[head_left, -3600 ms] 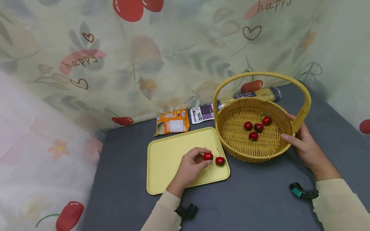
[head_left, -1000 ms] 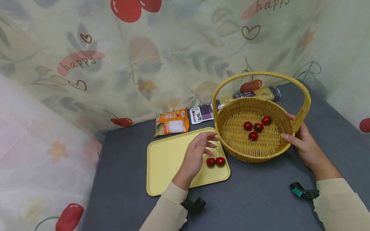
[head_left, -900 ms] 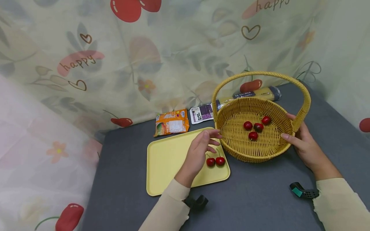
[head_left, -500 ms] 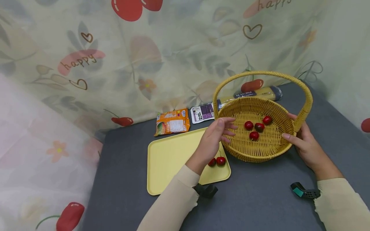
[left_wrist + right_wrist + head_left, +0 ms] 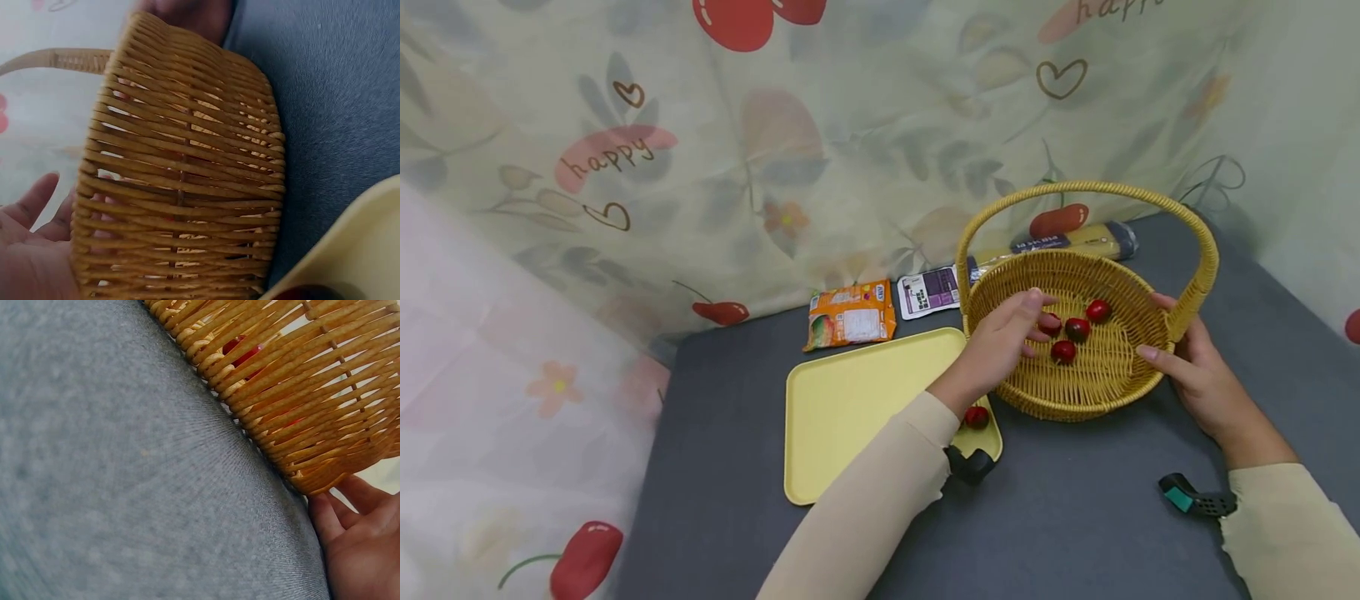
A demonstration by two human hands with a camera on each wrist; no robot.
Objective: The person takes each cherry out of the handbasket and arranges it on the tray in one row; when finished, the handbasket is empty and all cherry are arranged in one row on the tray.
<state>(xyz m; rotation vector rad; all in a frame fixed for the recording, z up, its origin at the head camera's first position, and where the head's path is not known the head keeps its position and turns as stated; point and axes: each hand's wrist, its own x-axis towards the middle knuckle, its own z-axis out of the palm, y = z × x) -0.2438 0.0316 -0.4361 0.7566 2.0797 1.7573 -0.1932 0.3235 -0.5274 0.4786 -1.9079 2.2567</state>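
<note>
My left hand reaches over the near left rim into the wicker basket, fingers extended and loosely bent, holding nothing visible. Its fingertips partly cover one red cherry; contact cannot be told. Several cherries lie in the basket, including a cherry to the right and another cherry nearest me. In the left wrist view the left hand shows behind the basket's woven side. My right hand grips the basket's right rim, thumb inside. On the yellow tray sits a cherry, half hidden by my left wrist.
Behind the tray lie an orange snack packet and a white and purple pouch. A long yellow package lies behind the basket, whose tall handle arches overhead. Patterned cloth stands behind the grey table.
My left hand let go of a cherry on the tray beside another, then moved right and into the basket. That forearm now covers part of the tray. The right hand keeps its grip.
</note>
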